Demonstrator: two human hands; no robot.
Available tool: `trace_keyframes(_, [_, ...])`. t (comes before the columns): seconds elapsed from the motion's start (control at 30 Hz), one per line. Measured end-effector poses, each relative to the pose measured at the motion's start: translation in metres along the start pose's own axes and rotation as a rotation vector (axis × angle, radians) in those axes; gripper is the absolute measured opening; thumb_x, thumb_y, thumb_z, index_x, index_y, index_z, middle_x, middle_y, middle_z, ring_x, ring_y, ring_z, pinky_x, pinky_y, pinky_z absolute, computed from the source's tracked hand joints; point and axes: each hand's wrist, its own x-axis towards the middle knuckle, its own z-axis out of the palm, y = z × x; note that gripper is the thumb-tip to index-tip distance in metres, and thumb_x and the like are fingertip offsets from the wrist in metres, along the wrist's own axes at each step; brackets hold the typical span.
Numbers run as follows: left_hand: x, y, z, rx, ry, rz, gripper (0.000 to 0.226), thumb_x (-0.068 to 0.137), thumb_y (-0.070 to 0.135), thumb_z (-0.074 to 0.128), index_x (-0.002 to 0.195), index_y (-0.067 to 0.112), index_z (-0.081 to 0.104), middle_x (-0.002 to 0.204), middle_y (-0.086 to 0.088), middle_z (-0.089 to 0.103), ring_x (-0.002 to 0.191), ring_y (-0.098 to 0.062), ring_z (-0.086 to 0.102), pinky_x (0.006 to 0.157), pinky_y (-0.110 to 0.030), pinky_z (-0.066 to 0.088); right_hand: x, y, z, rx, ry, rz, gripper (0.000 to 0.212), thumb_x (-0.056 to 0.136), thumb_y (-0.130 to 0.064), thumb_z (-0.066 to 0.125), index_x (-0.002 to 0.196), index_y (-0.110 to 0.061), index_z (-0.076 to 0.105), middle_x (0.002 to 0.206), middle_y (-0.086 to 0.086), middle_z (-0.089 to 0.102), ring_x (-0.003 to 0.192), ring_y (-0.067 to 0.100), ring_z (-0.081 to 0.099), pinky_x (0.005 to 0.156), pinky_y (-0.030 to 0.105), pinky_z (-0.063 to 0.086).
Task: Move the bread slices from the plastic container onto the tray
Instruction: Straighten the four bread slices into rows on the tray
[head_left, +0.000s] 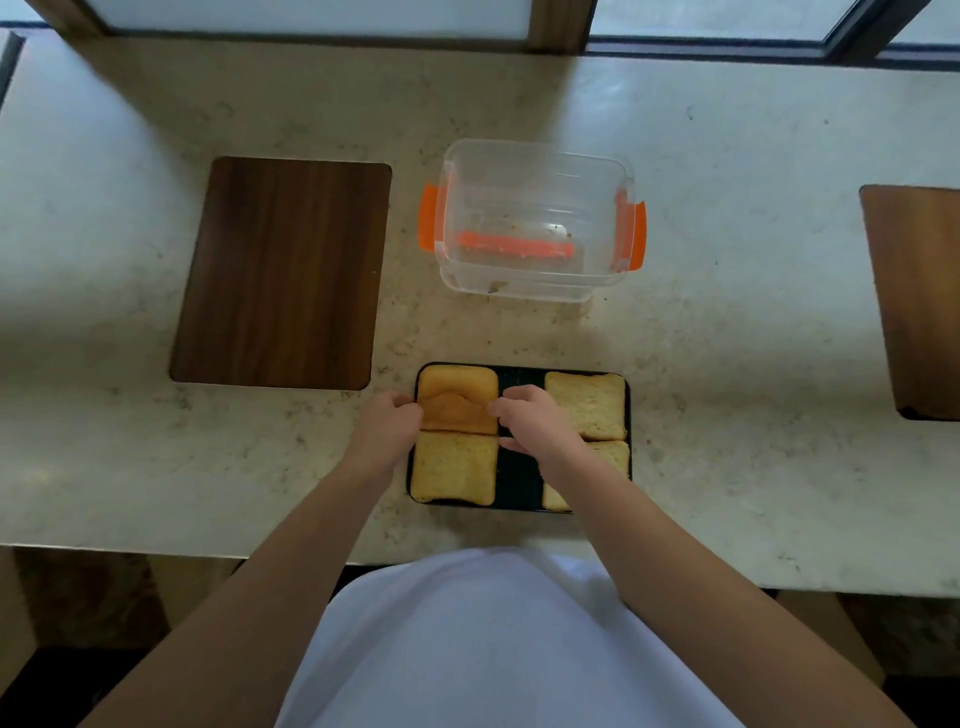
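**Four bread slices on the tray, both hands on one**

Four bread slices lie on a black tray (521, 480) near the front edge of a pale stone surface (727, 338). The far-left slice (457, 395) is pinched at its sides by the left hand (387, 423) and right hand (535, 421), fingers curled onto it. Beyond the tray stands a clear plastic container (535, 223) with orange clips, no bread inside. A dark wooden board (280, 273) lies to the left.
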Motion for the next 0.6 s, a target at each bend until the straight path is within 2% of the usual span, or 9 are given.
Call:
trace_keyframes(0.1, [-0.003,0.003,-0.003,-0.060,0.068,0.025,0.045,0.091,0.017,0.058,0.134,0.006,0.060,0.130,-0.006,0.065,0.119,-0.023,0.058,0.104,-0.044,0.046,0.004,0.001,0.004,-0.013,0.009,0.012,0.054,0.097,-0.025,0.062,0.147,-0.013,0.045,0.136,0.005,0.053,0.115,0.020,0.055,0.098,0.039,0.055])
trace_keyframes(0.17, [-0.003,0.006,-0.003,-0.054,0.030,0.036,0.042,0.087,0.015,0.054,0.126,0.006,0.066,0.124,-0.012,0.068,0.116,-0.028,0.061,0.102,-0.050,0.047,0.007,0.002,0.006,-0.029,0.017,0.010,0.056,0.096,-0.025,0.062,0.148,-0.014,0.044,0.134,0.003,0.052,0.115,0.020,0.055,0.101,0.042,0.053])
trace_keyframes(0.23, [-0.004,0.010,-0.002,-0.043,0.002,0.046,0.033,0.084,0.016,0.051,0.107,0.010,0.074,0.106,-0.009,0.073,0.101,-0.026,0.065,0.093,-0.047,0.053,0.008,0.002,0.007,-0.039,0.018,0.002,0.058,0.095,-0.025,0.062,0.149,-0.015,0.043,0.135,0.002,0.052,0.119,0.021,0.053,0.104,0.044,0.050])
trace_keyframes(0.3, [-0.003,0.013,0.000,-0.055,0.007,0.046,0.023,0.084,0.018,0.052,0.091,0.008,0.072,0.092,-0.006,0.070,0.087,-0.023,0.063,0.084,-0.044,0.052,0.009,0.001,0.008,-0.056,0.022,-0.006,0.061,0.094,-0.026,0.063,0.150,-0.015,0.042,0.144,0.004,0.050,0.128,0.024,0.050,0.108,0.046,0.047])
trace_keyframes(0.33, [-0.002,0.014,0.001,-0.058,0.011,0.044,0.019,0.084,0.018,0.054,0.087,0.007,0.069,0.090,-0.007,0.066,0.084,-0.023,0.060,0.085,-0.045,0.053,0.009,0.001,0.008,-0.060,0.023,-0.008,0.062,0.094,-0.026,0.063,0.151,-0.014,0.042,0.146,0.005,0.049,0.130,0.025,0.049,0.108,0.047,0.047])
trace_keyframes(0.4, [0.000,0.017,0.002,-0.044,0.012,0.040,0.011,0.084,0.020,0.056,0.086,0.012,0.063,0.090,-0.008,0.061,0.081,-0.022,0.056,0.082,-0.045,0.052,0.009,0.001,0.008,-0.061,0.022,-0.004,0.064,0.093,-0.026,0.064,0.152,-0.013,0.040,0.148,0.006,0.049,0.132,0.025,0.048,0.109,0.047,0.046])
trace_keyframes(0.6, [0.000,0.020,0.007,0.024,-0.026,0.085,0.008,0.082,0.023,0.061,0.086,0.018,0.056,0.086,-0.004,0.052,0.064,-0.010,0.045,0.059,-0.031,0.034,0.010,0.004,0.006,-0.070,0.026,0.002,0.062,0.094,-0.028,0.063,0.151,-0.013,0.043,0.146,0.005,0.051,0.128,0.024,0.051,0.107,0.046,0.048])
